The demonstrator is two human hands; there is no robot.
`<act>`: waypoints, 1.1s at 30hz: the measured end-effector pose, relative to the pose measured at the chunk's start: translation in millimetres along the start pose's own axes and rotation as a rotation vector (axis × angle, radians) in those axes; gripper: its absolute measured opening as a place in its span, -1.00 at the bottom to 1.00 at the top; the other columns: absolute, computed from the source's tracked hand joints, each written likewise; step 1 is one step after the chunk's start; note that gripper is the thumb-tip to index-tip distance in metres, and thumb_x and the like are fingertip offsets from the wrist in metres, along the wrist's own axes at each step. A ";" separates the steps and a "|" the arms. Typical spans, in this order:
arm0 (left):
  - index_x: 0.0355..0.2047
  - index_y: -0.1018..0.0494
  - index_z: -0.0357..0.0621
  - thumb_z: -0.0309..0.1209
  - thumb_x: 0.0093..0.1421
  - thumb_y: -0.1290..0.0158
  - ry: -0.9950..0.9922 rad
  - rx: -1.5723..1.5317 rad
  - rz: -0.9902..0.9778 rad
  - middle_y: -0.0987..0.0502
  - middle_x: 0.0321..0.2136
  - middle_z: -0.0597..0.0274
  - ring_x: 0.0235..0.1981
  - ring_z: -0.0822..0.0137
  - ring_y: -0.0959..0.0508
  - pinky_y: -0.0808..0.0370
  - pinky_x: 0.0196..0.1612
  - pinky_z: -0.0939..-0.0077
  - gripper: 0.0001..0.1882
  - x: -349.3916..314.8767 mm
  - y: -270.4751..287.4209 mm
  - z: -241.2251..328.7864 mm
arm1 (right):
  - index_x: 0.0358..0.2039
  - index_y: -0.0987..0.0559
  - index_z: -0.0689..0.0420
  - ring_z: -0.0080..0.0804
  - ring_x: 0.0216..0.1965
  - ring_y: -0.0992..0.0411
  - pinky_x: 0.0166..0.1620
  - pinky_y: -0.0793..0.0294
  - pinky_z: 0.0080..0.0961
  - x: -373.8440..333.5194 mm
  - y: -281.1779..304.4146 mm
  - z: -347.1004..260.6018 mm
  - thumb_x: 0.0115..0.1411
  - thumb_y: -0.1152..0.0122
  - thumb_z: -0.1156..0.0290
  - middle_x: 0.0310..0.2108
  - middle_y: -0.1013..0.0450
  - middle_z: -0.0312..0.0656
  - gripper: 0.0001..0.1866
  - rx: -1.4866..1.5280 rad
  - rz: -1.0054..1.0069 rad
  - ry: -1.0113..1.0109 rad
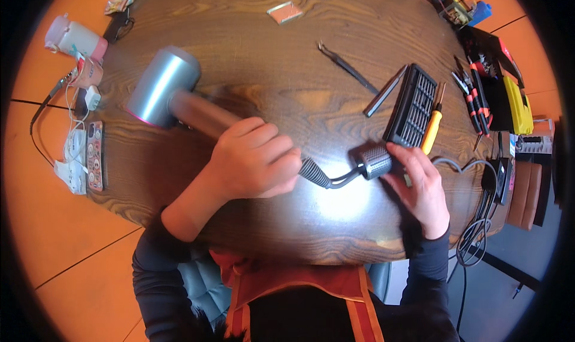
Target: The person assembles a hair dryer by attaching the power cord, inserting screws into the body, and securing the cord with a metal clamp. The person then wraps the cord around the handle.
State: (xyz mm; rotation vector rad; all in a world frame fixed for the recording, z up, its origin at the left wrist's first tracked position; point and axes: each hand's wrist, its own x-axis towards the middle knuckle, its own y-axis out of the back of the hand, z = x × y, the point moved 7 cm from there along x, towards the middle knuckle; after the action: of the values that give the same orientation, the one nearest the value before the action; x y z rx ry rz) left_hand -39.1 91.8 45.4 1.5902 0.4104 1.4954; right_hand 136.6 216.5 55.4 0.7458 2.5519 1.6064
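Observation:
My left hand is closed round the lower handle of a hair dryer, whose blue-grey barrel points to the far left. Below that fist, a ribbed cord sleeve comes out, and its dark cord runs right to a black textured cylinder, which looks like a mesh filter cover. The fingertips of my right hand pinch this cylinder just above the table. Close beyond the right hand lie a black case of screwdriver bits and a yellow-handled screwdriver.
Black tweezers and a small orange-and-clear rectangle lie farther back. Red-and-black pliers rest at the right edge, above coiled cables. A patterned phone, white chargers and a bottle line the left edge.

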 end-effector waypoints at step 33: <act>-0.21 -0.53 0.00 -0.19 -0.12 -0.19 0.061 0.246 -0.010 -0.49 -0.21 0.44 -0.17 0.44 -0.40 -0.14 0.13 0.00 -0.59 12.6 -25.6 44.4 | -0.70 -0.42 0.11 -0.35 -0.75 -0.29 -0.63 -0.25 -0.48 -31.3 20.8 2.9 -0.12 -0.43 0.24 -0.77 -0.28 -0.28 -0.66 -0.212 0.225 0.131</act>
State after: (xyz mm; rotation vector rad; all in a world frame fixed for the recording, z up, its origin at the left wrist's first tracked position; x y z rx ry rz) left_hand 12.8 98.9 39.0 1.7311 0.6571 1.5346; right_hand 172.9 213.3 65.0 0.9635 2.3979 2.0187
